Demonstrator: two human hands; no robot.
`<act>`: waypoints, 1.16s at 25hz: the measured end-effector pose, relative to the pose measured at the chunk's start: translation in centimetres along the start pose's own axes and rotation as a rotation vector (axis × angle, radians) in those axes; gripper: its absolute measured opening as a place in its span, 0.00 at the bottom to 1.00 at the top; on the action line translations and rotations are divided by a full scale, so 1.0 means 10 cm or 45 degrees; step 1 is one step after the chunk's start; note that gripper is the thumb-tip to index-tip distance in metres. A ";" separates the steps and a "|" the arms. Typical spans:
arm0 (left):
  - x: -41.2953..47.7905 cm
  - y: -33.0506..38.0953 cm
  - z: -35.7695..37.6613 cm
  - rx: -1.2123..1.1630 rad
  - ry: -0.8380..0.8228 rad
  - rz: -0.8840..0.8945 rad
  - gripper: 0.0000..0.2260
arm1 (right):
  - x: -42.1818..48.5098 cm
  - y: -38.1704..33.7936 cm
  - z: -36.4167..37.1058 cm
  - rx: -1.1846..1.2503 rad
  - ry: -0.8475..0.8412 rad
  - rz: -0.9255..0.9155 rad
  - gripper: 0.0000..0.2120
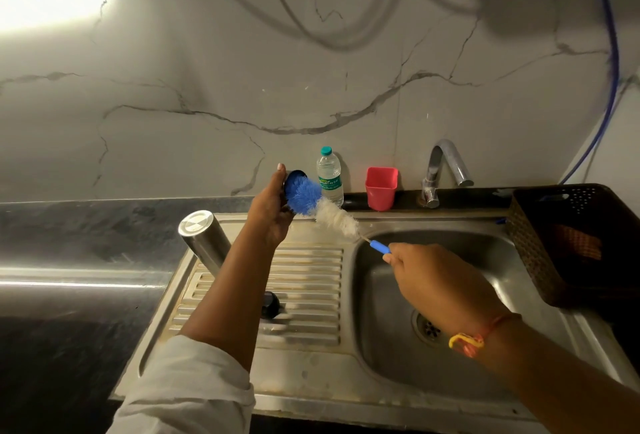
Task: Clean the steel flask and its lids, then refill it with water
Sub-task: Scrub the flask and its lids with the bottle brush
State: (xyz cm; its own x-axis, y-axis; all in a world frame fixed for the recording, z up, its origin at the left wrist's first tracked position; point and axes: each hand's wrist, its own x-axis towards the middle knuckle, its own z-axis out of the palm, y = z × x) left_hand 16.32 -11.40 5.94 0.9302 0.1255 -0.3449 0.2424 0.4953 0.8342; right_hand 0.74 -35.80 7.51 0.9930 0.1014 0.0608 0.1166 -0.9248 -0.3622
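Observation:
My left hand grips a dark round lid raised above the drainboard, its hollow side turned to the right. My right hand holds the blue handle of a bottle brush. The brush's blue tuft is pushed into the lid and its white bristles trail behind. The steel flask stands upside down on the drainboard, partly hidden by my left forearm. A second small dark lid lies on the drainboard ridges.
The steel sink basin with its drain lies under my right arm, the tap behind it. A plastic water bottle and a red cup stand at the wall. A dark basket sits at the right.

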 end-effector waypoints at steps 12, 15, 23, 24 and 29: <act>0.07 0.21 -0.11 -0.014 0.033 0.018 0.22 | 0.00 0.12 -0.06 -0.260 0.179 -0.120 0.14; 0.01 0.14 -0.04 0.130 -0.041 -0.037 0.24 | 0.08 0.10 -0.03 -0.268 0.190 -0.109 0.10; 0.01 0.14 -0.17 0.240 -0.062 -0.128 0.24 | 0.11 0.16 -0.04 -0.299 0.230 -0.146 0.06; 0.01 0.15 -0.20 0.266 -0.062 -0.142 0.24 | 0.12 0.18 -0.05 -0.304 0.222 -0.154 0.08; 0.03 0.28 -0.24 0.237 -0.076 -0.134 0.26 | 0.10 0.22 -0.12 -0.286 0.225 -0.201 0.13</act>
State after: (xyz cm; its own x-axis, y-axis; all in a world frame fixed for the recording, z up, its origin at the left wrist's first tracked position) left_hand 16.62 -7.93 7.10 0.9103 0.0278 -0.4130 0.3807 0.3352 0.8618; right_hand 1.97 -38.15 7.86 0.9420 0.2028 0.2673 0.2418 -0.9626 -0.1221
